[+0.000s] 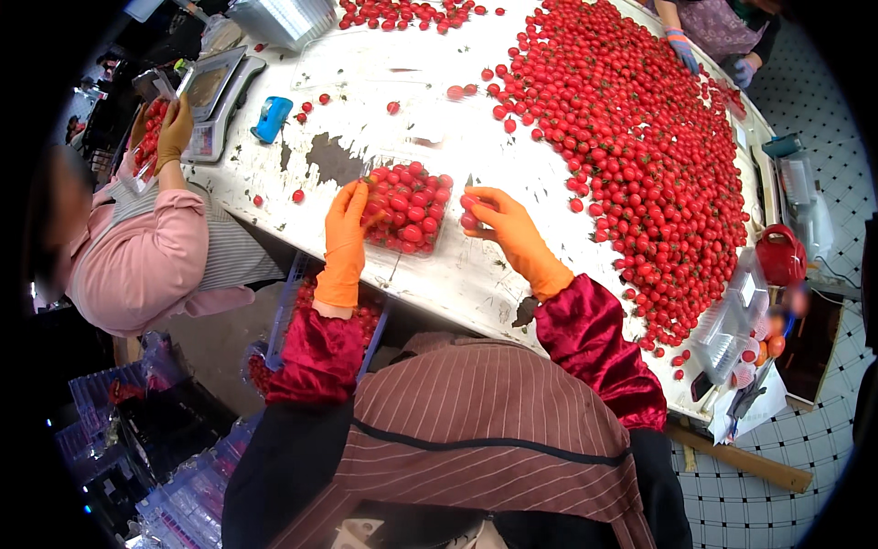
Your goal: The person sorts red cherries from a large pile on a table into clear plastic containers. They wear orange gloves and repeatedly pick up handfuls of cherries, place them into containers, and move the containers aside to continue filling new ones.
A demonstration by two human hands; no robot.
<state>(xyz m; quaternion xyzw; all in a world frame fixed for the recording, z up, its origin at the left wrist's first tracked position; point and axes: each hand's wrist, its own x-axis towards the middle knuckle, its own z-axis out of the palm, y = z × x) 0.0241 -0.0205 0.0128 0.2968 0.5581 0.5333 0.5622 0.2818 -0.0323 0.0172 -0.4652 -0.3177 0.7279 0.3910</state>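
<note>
The left hand (347,224) grips the tomato punnet (408,209); right hand (498,220) pinches cherry tomatoes (468,211).

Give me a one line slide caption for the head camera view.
Orange-gloved left hand steadies a clear punnet of cherry tomatoes while the right hand holds a few.

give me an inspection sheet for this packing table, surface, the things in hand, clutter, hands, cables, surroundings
Surface: white table, paint worn off in patches.
Job's things: clear punnet filled with cherry tomatoes; large tomato pile spread to the right.
Clutter: weighing scale, blue tape dispenser, stacked empty punnets, stray tomatoes.
Hands: left hand, orange-gloved, on the punnet's edge; right hand holds tomatoes beside it.
Cables: nothing seen.
Surroundings: co-worker in pink at left, another's gloved hands at far end, tiled floor.
</note>
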